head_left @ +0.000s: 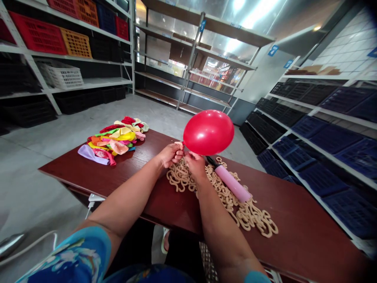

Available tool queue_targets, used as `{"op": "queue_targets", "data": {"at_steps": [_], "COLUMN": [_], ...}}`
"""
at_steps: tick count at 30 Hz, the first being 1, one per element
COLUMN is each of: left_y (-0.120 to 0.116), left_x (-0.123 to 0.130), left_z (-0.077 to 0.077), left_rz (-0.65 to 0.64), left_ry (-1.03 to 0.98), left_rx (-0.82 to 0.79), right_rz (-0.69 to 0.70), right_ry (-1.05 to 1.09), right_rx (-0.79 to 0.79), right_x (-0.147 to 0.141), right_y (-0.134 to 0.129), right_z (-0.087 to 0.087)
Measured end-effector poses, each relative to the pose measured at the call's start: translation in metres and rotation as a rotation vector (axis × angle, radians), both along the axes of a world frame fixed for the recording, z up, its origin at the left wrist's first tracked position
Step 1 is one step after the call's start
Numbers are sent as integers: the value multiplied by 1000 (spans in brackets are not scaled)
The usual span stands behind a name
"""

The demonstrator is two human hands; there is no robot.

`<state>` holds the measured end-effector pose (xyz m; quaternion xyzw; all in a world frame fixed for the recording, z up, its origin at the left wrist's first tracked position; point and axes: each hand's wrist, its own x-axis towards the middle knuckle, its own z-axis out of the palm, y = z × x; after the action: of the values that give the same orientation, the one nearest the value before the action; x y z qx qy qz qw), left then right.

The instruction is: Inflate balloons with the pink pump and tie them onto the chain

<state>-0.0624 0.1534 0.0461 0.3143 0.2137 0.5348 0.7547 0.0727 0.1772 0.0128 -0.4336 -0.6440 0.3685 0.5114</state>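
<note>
A blown-up red balloon [208, 132] is held over the table by its neck, its round body tilted up to the right. My left hand [171, 155] pinches the neck end with closed fingers. Close beside it, my right hand [194, 162] is also closed at the neck, its fingertips partly hidden under the balloon. Below both hands lies a heap of beige cord-like loops [224, 192]. A pink hand pump [232, 182] with a black end rests on that heap, to the right of my right hand.
A pile of uninflated balloons [118, 135] in many colours lies at the left of the dark red-brown table [294, 212]. Shelves with crates [38, 33] stand at the left. Blue and black crates [326, 137] fill the right shelves. A metal rack [188, 59] stands behind.
</note>
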Motion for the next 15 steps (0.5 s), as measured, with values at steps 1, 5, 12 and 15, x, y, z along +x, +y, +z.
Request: {"op": "queue_targets", "data": {"at_steps": [1, 5, 12, 15], "left_y": [1, 0, 6, 9], "left_x": [-1, -6, -4, 3], "left_z": [-1, -2, -7, -14], "left_rz": [10, -142, 38, 174], "left_ry": [32, 12, 114, 227], "left_rx": [5, 13, 8, 56], "right_rz": [-21, -139, -33, 42], "right_ry": [-3, 27, -34, -114], "right_rx": [2, 30, 106, 212], "right_x": [1, 5, 8, 8], "right_y": [0, 3, -5, -10], "right_z": [0, 6, 14, 19]}}
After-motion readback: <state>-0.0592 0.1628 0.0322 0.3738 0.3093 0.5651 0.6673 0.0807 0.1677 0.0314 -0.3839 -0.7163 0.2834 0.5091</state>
